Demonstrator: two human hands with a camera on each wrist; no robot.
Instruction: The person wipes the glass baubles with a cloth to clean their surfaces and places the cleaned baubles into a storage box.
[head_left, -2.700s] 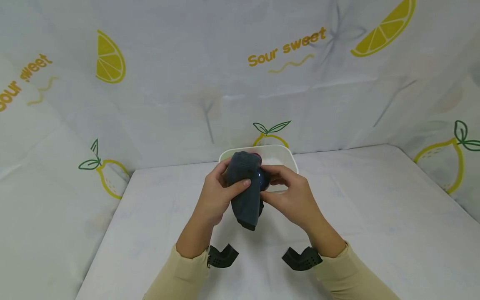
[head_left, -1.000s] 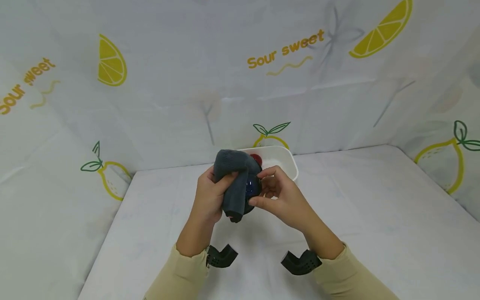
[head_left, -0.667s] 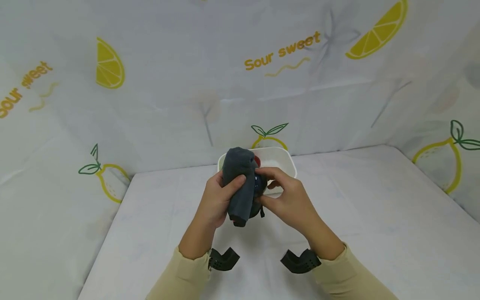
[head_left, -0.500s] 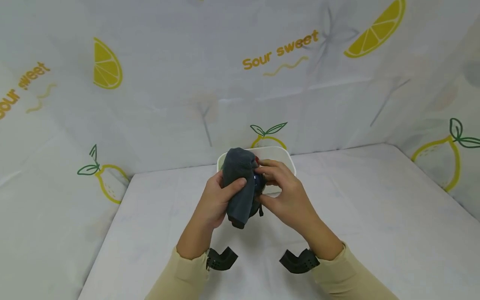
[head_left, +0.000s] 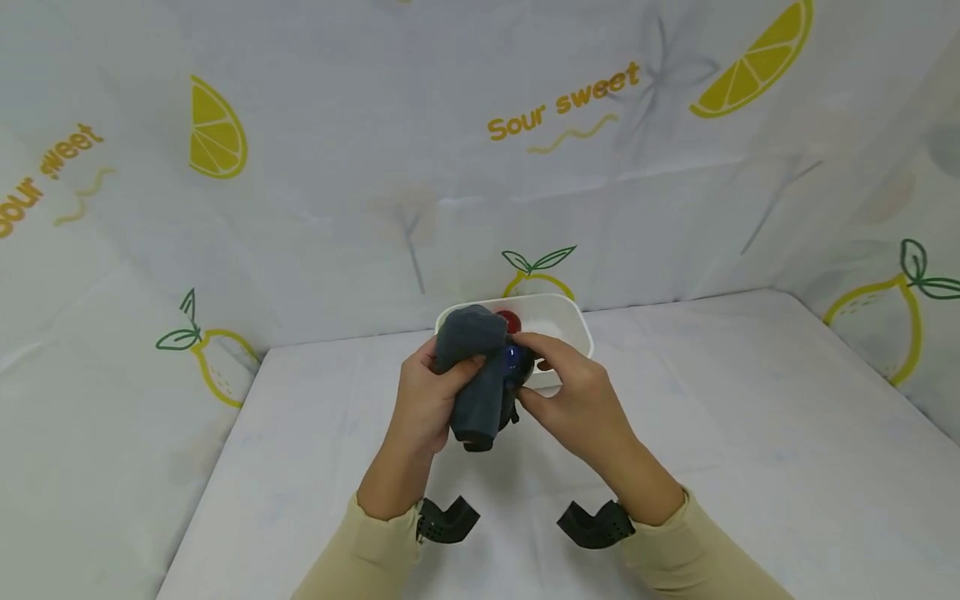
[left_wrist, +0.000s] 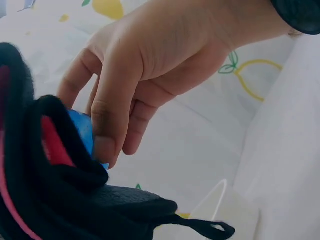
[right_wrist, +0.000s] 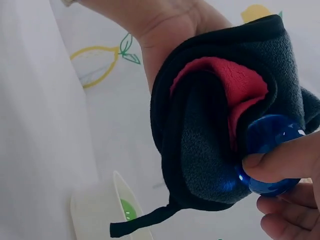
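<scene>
A dark grey towel (head_left: 480, 392) with a black border and pink inner side is folded over a glossy blue ball (head_left: 517, 363), held above the table before a white tub. My left hand (head_left: 423, 400) grips the towel, thumb on top of the fold. On the right, my right hand (head_left: 581, 396) pinches the blue ball between thumb and fingers. In the right wrist view the blue ball (right_wrist: 270, 142) sits against the towel's edge, with the pink lining (right_wrist: 235, 85) showing beside it. The towel hides the ball's left side and most of my left fingers.
The white tub (head_left: 570, 329) stands behind my hands near the back cloth. A red ball (head_left: 510, 321) shows in it, and the right wrist view shows a green thing (right_wrist: 128, 209) there. A towel loop (right_wrist: 142, 222) hangs loose.
The towel and ball have shifted back and forth slightly between my hands. My left hand has now moved a little left, and more of the red ball shows.
</scene>
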